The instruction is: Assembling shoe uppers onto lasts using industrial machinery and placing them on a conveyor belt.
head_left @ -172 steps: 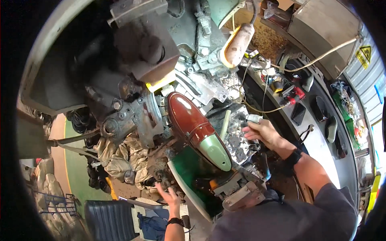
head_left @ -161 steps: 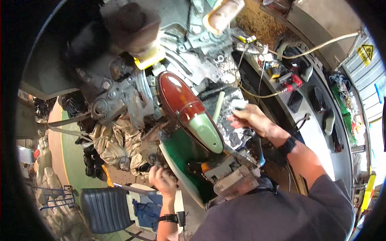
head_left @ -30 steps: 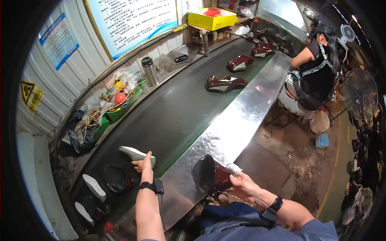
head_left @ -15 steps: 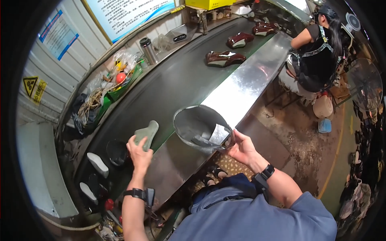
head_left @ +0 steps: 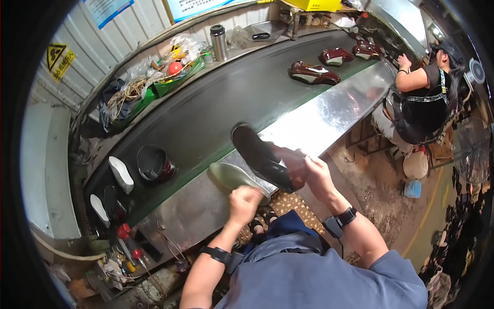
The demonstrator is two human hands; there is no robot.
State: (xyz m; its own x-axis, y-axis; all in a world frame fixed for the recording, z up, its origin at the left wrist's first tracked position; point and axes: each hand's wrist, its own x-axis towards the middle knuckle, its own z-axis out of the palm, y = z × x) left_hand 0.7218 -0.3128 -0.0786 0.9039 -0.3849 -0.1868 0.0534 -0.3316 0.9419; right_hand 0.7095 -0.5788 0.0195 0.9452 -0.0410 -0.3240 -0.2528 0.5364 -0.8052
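Observation:
My left hand [head_left: 244, 206] is closed around one end of a pale green shoe last [head_left: 229, 176], held low over the metal ledge. To its right, my right hand [head_left: 320, 177] grips a dark boot upper [head_left: 257, 154] with glossy burgundy at the end nearest the hand. The upper is tilted, its long dark side facing up, slightly smeared by motion. The last and the upper are close together; whether they touch I cannot tell. Left of my hands, another dark and burgundy upper [head_left: 156, 164] stands on the belt beside a whitish last [head_left: 121, 174].
Glossy burgundy shoes [head_left: 314, 73] lie along the far end of the dark conveyor belt [head_left: 206, 110]. A shiny metal ledge [head_left: 329, 108] runs along its near side. A seated co-worker [head_left: 424, 98] is at the far right. Tools [head_left: 135, 253] lie at lower left; a steel flask [head_left: 218, 44] stands behind.
My left hand has lifted the green last off the belt and brought it right, over the ledge. My right hand has turned the upper, so its opening no longer faces up. The view has shifted left.

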